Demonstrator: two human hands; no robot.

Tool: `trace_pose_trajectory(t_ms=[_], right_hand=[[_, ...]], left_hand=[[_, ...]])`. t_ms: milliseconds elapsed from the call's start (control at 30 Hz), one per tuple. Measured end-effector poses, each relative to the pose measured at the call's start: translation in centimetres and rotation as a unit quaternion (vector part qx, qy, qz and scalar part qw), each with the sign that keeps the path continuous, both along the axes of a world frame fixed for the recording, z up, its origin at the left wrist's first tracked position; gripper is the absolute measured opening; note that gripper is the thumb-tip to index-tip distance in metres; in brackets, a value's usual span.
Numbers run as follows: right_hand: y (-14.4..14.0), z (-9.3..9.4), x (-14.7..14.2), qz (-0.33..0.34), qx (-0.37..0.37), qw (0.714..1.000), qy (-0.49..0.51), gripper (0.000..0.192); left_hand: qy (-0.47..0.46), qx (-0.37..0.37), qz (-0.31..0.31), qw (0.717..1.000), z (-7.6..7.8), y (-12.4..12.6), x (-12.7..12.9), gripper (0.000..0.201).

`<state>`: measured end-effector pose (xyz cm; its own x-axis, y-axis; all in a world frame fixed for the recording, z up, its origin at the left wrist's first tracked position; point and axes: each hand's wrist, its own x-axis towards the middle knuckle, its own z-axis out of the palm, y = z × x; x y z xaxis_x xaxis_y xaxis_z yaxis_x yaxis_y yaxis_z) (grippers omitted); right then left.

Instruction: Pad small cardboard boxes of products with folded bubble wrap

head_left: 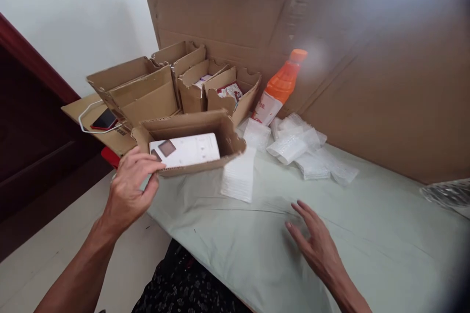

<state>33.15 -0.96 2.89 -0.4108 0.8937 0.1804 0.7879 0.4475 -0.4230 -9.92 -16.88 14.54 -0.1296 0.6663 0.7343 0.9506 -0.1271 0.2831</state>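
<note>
Holding: left hand (127, 190) pinches the front flap of the open cardboard box (191, 142); grip closed on that flap.
Box: at the surface (367, 234) edge nearest the left hand, a white carton (185, 150) lying inside.
Right hand: right hand (316, 239) flat, fingers spread, grip open and empty, well right of the box.
Beside box: folded white bags (239, 176) touch its right corner; orange bottle (279, 89) behind.
Risk: box overhangs the edge; a tug on one flap could tip it off, I judge.
</note>
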Motion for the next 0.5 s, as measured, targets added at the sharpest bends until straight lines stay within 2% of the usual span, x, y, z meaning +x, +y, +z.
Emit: trace_pose_trajectory(t_ms=[100,167,267,300,367,433,500], right_hand=[[5.2,2.0,-7.2,0.055,0.004,0.998,0.037,0.058],[8.0,2.6,-12.3,0.059,-0.032,0.997,0.039,0.065],[9.9,2.4,-17.6,0.065,-0.054,0.996,0.021,0.056],[9.8,2.1,-18.3,0.069,-0.055,0.996,0.017,0.048],[9.1,1.7,-18.0,0.071,-0.056,0.996,0.01,0.034],[8.0,1.7,-15.5,0.057,-0.054,0.997,0.002,0.027],[6.8,2.3,-11.2,0.029,-0.05,0.998,-0.008,0.025]], left_hand=[[0.002,-0.011,0.005,1.0,-0.1,-2.4,0.7,0.03],[-0.001,-0.021,0.018,1.0,-0.2,-3.2,0.9,0.029],[-0.005,-0.035,0.022,0.999,-0.3,-3.7,0.9,0.029],[-0.007,-0.035,0.017,0.999,-0.3,-3.7,0.8,0.029],[-0.016,-0.029,0.01,0.999,-0.4,-3.5,0.5,0.029],[-0.032,-0.019,0.014,0.999,-0.4,-3.0,0.2,0.029],[-0.05,-0.006,0.027,0.998,-0.5,-2.4,0.1,0.03]])
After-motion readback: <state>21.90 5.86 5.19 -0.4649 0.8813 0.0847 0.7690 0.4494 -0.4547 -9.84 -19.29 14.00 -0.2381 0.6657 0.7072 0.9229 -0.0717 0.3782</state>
